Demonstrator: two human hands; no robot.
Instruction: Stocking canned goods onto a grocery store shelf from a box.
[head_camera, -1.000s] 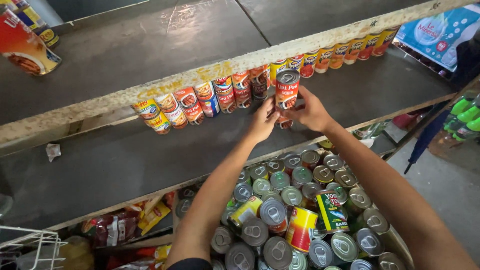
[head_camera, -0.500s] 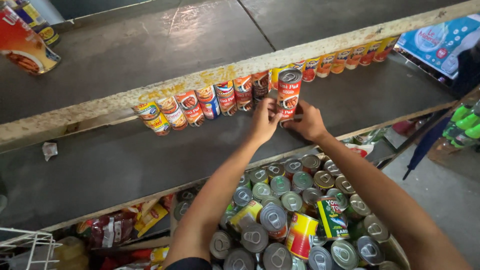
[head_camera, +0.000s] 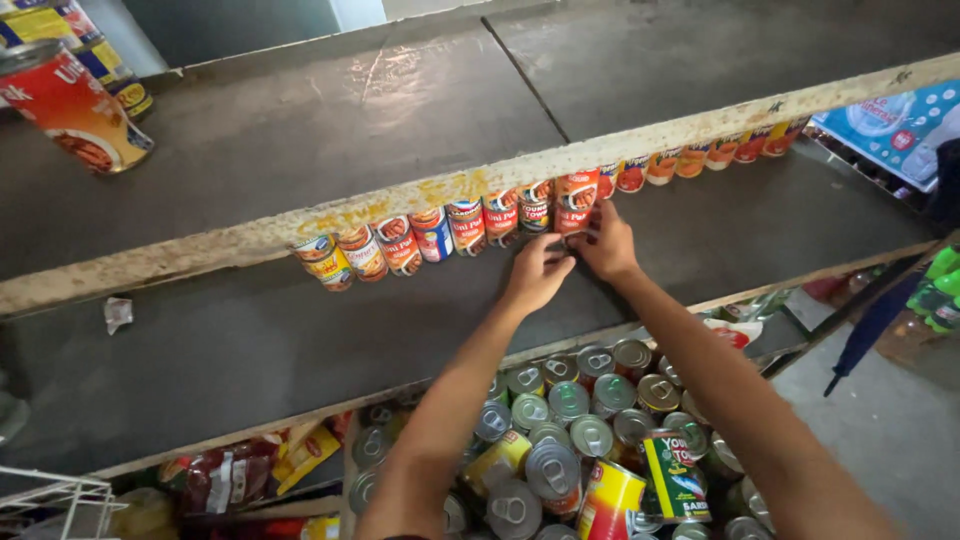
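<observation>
I am holding a red can (head_camera: 576, 201) on the shelf (head_camera: 250, 340), both hands, left (head_camera: 537, 276) and right (head_camera: 608, 243), pinching it among the row of cans (head_camera: 420, 236).

Single head view, steeply down, close, seemingly over shelves (head_camera: 300, 150)

Shelf edge (head_camera: 420, 200) hides the row of cans' (head_camera: 440, 235) tops.

Red-labelled tins (head_camera: 470, 226) line the middle shelf (head_camera: 250, 340).
</observation>
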